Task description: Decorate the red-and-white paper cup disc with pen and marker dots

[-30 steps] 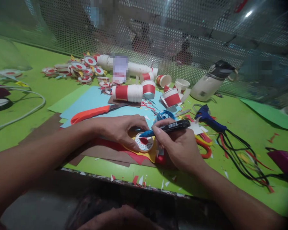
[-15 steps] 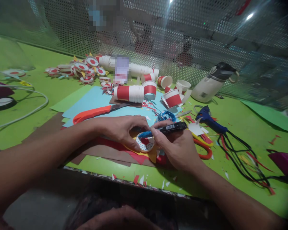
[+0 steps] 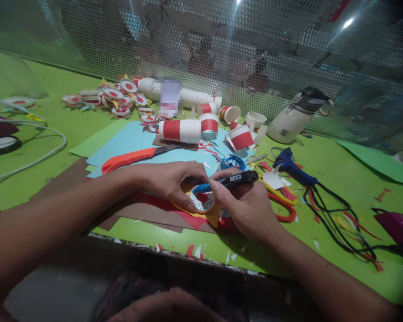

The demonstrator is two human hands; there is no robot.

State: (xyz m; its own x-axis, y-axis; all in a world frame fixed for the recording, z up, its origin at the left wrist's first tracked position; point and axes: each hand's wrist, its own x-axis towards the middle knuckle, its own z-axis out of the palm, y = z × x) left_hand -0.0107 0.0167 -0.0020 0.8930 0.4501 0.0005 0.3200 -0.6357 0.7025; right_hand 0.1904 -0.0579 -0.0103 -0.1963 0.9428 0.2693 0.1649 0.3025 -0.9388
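My left hand (image 3: 173, 181) grips a small round paper disc (image 3: 202, 205) at its left edge, thumb on the near side. The disc is white with blue dots and a red centre, and it lies over yellow and red paper. In my right hand (image 3: 245, 201) is a black marker pen (image 3: 237, 178), held like a pencil. Its blue-stained front end reaches the upper part of the disc; whether the tip touches cannot be made out. Just beyond the pen stands a small blue-smeared pot (image 3: 233, 163). Orange-handled scissors (image 3: 129, 159) lie beyond my left wrist.
Red-and-white paper cups (image 3: 179, 131) lie behind the hands, with a heap of decorated discs (image 3: 112, 95) at back left. To the right are a blue glue gun (image 3: 293, 166) with black cable and a leaning bottle (image 3: 290, 118). Paper scraps litter the front edge.
Very little differs. The view has shifted slightly, and the marker has moved a touch to the left at its back end. Both hands keep their hold.
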